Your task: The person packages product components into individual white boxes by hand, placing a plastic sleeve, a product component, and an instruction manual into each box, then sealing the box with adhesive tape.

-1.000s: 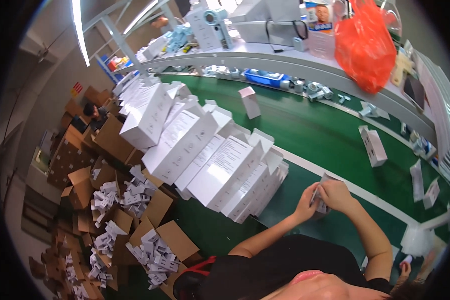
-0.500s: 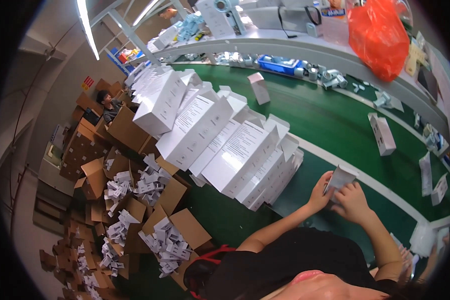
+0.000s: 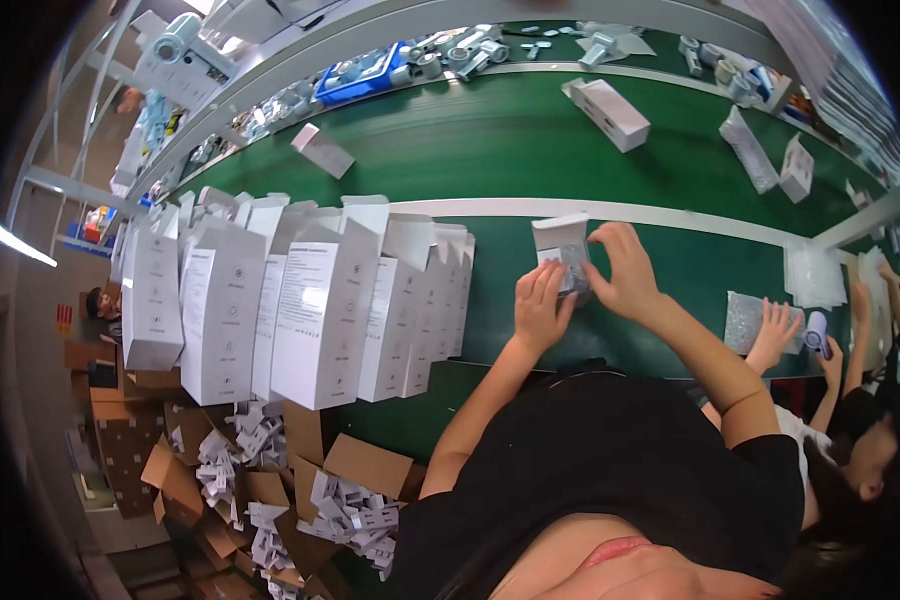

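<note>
A small white box with its top flap raised stands over the green table in front of me. Something in clear bubble wrap shows in its opening; what the wrap holds I cannot make out. My left hand grips the box from its near left side, fingers laid across its front. With bent fingers, my right hand holds its right side, the thumb low by the wrap and the fingertips near the flap. To the left, several tall white boxes stand in a packed row with their flaps up.
A green conveyor runs beyond a pale rail, carrying white cartons and a wrapped item. A blue tray sits behind. At right, a co-worker's hand rests on bubble wrap. Cardboard boxes stand lower left.
The view has swung right and levelled, so the box row appears upright. The box's opening and bubble wrap now show between my hands. The co-worker's hands at right have come more into view.
</note>
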`<state>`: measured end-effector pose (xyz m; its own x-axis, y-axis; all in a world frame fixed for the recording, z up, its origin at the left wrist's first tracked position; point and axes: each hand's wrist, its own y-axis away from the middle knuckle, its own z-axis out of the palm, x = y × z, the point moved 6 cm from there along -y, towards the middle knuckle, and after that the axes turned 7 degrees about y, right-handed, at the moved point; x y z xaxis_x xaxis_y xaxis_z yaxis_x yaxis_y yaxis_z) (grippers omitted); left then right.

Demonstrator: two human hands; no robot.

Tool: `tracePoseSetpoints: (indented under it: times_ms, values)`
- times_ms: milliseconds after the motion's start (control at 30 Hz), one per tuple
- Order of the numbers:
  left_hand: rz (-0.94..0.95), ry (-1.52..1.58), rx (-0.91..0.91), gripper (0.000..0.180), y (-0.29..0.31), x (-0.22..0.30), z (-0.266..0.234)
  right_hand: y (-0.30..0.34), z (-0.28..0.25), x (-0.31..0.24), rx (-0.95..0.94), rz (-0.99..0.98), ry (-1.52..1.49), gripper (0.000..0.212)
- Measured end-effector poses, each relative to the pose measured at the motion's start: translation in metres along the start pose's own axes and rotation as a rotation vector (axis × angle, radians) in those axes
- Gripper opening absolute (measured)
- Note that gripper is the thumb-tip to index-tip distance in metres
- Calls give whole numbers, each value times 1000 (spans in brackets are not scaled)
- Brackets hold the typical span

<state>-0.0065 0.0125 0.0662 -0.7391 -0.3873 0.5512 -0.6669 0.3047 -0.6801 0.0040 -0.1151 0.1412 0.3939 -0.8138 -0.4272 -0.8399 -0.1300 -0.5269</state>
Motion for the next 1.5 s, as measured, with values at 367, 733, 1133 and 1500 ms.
tracePoseSetpoints:
  times_ms: [367,733,1133,1500]
  values:
    - [68,-135,-78,48,-1,1,4,39,2,-2,-129,-215,-52,52]
    - [-132,178,125,76,-3,-21,0,4,34,-8,-580,-91,-139,43]
    - [-397,446,-130,98,10,-54,27,7,52,-8,-653,-500,293,54]
    - [-326,376,-136,100,3,-56,27,5,47,-19,-467,-545,367,59]
